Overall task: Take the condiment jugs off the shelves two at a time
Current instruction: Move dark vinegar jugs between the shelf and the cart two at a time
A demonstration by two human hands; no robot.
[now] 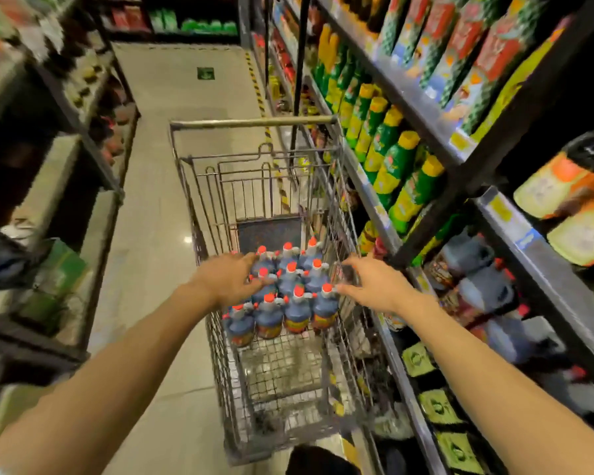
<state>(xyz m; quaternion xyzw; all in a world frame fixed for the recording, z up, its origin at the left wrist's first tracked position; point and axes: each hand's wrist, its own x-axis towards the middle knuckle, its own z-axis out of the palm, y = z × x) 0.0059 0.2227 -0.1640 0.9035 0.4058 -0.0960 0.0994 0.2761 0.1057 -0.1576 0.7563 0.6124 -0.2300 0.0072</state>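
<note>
1. both hands are over the shopping cart (199, 214), not at the shelves. the left hand (232, 281) and the right hand (374, 286) have the fingers spread and loose, and they grip nothing.
2. the dark condiment jugs with red caps (290, 296) stand upright in close rows on the cart floor, at the end far from the person. the left hand is just over the left side of the group and partly hides it; the right hand is beside the right row, near the wire wall. if a fingertip touches a cap, i cannot tell.
3. more jugs of the same kind (487, 286) wait on the low shelf at the right, just beside the cart. the picture is blurred there, so i do not count them.
4. my judgement: a pair is placed, and the step in hand is to go back to the shelf for the next two.
5. to do it well, lift the hands straight up before turning right, so a sleeve or wrist does not knock the standing jugs.
6. at the shelf, take one jug in each hand by the handle or neck, not by the cap.
7. put the next pair in the bare wire part nearer the person, touching the last row, so the rows support each other.
</note>
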